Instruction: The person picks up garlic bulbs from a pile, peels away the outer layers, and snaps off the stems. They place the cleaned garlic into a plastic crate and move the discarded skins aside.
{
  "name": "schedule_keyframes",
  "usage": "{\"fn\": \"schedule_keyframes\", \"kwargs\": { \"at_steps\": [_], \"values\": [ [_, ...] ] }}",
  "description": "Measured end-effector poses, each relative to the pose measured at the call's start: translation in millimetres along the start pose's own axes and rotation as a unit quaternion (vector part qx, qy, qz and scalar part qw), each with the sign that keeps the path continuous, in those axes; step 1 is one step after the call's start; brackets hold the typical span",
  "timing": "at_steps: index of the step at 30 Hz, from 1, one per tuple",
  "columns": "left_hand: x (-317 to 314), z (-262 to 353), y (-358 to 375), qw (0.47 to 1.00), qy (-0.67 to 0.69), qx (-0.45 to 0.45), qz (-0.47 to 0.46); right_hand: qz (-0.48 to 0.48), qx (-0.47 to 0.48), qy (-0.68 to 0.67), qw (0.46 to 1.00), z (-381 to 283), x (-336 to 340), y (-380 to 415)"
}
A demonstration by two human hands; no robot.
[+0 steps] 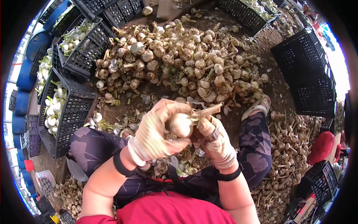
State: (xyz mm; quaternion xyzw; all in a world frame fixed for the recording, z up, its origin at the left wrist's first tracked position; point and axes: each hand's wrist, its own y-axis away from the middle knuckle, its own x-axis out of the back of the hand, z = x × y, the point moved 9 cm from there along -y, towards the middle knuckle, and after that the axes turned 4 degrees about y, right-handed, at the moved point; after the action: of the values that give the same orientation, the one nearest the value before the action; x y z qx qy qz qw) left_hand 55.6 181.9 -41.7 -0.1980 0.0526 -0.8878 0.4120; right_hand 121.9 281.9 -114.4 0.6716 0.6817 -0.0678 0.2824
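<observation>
A pale, mostly peeled garlic bulb (181, 125) is held up in front of my body, its dry stem (207, 111) pointing right. My left hand (154, 128), in a light knit glove, wraps around the bulb from the left with thumb below and fingers above. My gloved right hand (218, 143) is closed at the neck of the bulb, thumb pressed near the stem. A dark band circles that thumb. The inner fingers of the right hand are hidden behind the thumb and bulb. Loose skins and leaf scraps (175, 166) lie on the ground under both hands.
A large heap of unpeeled garlic (182, 56) spreads ahead of me. Black crates of cleaned white bulbs (71, 108) stand at left. Another filled crate (246, 16) is at the top right. Black crates (305, 71) stand at right, near more garlic (287, 149).
</observation>
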Motion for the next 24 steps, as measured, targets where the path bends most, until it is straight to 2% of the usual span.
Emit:
{"fn": "schedule_keyframes", "kwargs": {
  "at_steps": [1, 2, 3, 4, 8, 10, 12, 14, 16, 17, 18, 20, 22, 23, 24],
  "values": [
    [-7.8, -25.9, 6.4, 0.973, 0.189, 0.135, 0.002, 0.024, 0.005, -0.023, 0.999, -11.9, -8.5, 1.4],
    [-8.1, -27.1, 6.6, 0.972, 0.191, 0.135, 0.002, 0.025, 0.003, -0.021, 0.999, -10.2, -6.5, 1.2],
    [-2.1, -9.4, 2.4, 0.998, 0.048, 0.042, 0.008, 0.042, 0.033, 0.021, 0.998, -12.9, -1.1, 1.5],
    [-1.1, 8.1, 2.4, 0.994, -0.097, -0.052, 0.013, 0.059, 0.063, 0.062, 0.994, -16.6, 2.2, 2.1],
    [-0.7, 6.7, 6.9, 0.992, -0.112, -0.058, -0.013, -0.004, -0.013, 0.021, 1.0, -7.3, -7.0, -5.7],
    [2.5, 6.2, 6.1, 0.989, -0.133, -0.069, -0.012, -0.019, -0.007, 0.014, 1.0, -9.8, -9.4, -4.7],
    [5.7, 1.8, 4.3, 0.996, -0.068, -0.049, -0.028, -0.033, -0.042, -0.002, 0.999, -10.5, -14.6, -0.6],
    [8.6, 4.4, 3.6, 0.996, -0.071, -0.051, -0.021, -0.067, -0.035, -0.023, 0.997, -11.9, -19.2, -0.5],
    [4.9, -9.6, 3.9, 0.998, 0.001, 0.049, -0.043, -0.072, -0.017, -0.017, 0.997, -15.5, -20.5, 1.3],
    [1.3, -27.3, 10.1, 0.946, 0.24, 0.214, -0.036, -0.073, -0.018, -0.016, 0.997, -13.0, -21.1, 1.9],
    [-12.6, -33.9, 22.4, 0.812, 0.459, 0.359, -0.025, -0.024, 0.005, 0.063, 0.998, -11.7, -12.9, 0.4],
    [-15.3, -52.5, 31.6, 0.776, 0.502, 0.382, 0.019, 0.045, 0.062, 0.201, 0.977, -9.8, -1.6, -10.7],
    [-2.5, -39.3, 19.8, 0.921, 0.301, 0.231, 0.09, 0.098, 0.1, 0.043, 0.989, -9.9, -4.6, -17.9],
    [10.5, -6.7, 5.9, 0.996, -0.073, 0.01, 0.041, 0.098, 0.1, 0.043, 0.989, -9.7, -8.9, -18.4],
    [8.5, -0.6, 5.8, 0.993, -0.109, -0.037, 0.038, 0.13, 0.089, -0.014, 0.987, -7.1, -6.1, -16.6]
  ]
}}
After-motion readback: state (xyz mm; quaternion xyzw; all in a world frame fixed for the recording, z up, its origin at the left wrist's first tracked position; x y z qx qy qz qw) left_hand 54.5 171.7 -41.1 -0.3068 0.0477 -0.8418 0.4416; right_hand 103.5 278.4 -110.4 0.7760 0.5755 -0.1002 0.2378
